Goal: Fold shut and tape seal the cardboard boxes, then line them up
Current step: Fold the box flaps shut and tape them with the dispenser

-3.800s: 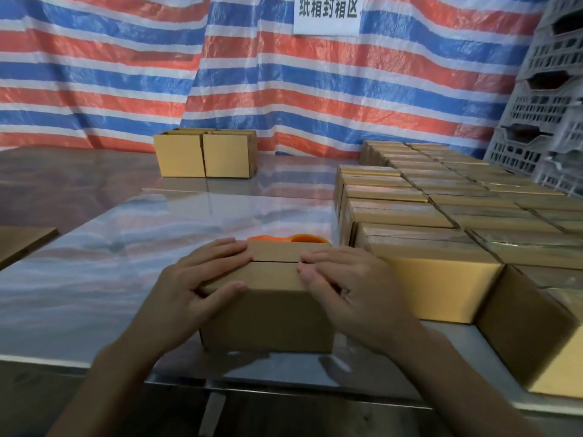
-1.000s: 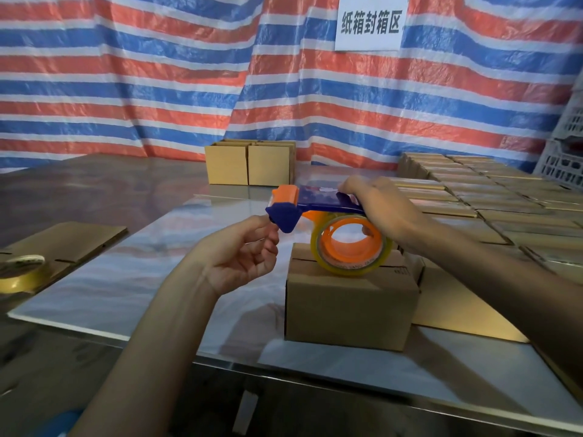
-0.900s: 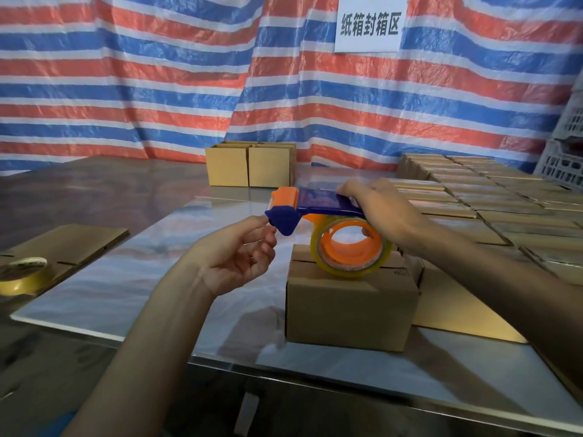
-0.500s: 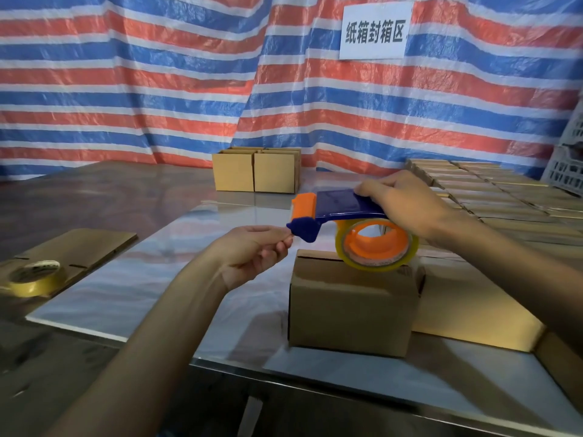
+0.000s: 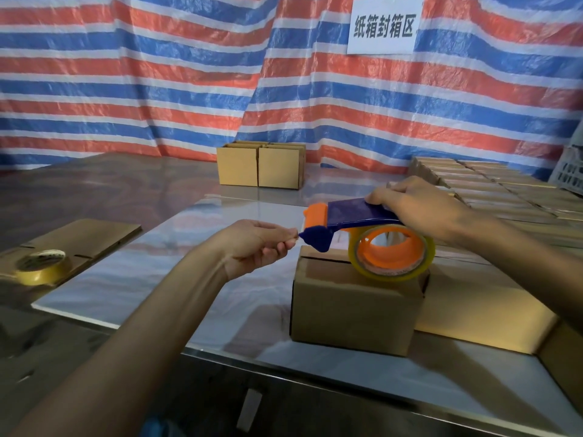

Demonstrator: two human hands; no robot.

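A red, white and blue striped tarpaulin (image 5: 157,83) hangs wrinkled behind a glossy, reflective table (image 5: 132,279), with a white sign (image 5: 383,25) fixed to the sheet high on the right. Positions below are given from the box being worked (image 5: 355,305), which stands near the table's front edge. Far to its left lies a flattened sheet of cardboard (image 5: 91,238) with a spare roll of yellowish tape (image 5: 41,266) resting on it. Behind the box and slightly left, a pair of small boxes (image 5: 260,167) stand side by side, touching. The left hand (image 5: 255,247) is just left of the box's top, fingers pinched narrowly at the dark blue nose of the tape dispenser (image 5: 356,219); whether they hold the tape's free end cannot be told, as the film is clear. The dispenser, blue-bodied with an orange front and hub, hangs over the box top, its translucent roll (image 5: 392,252) at or just above the flaps. The right hand (image 5: 416,206) is wrapped over the dispenser's rear, gripping it. To the right of the box, rows of finished boxes (image 5: 504,197) with shiny taped tops run back in close order. Assessment: the working box is plain matte corrugated board, flaps folded down with the centre seam showing dark and no tape visible on it. Sealing it appears about to begin; taping and placing it in line remain outstanding.
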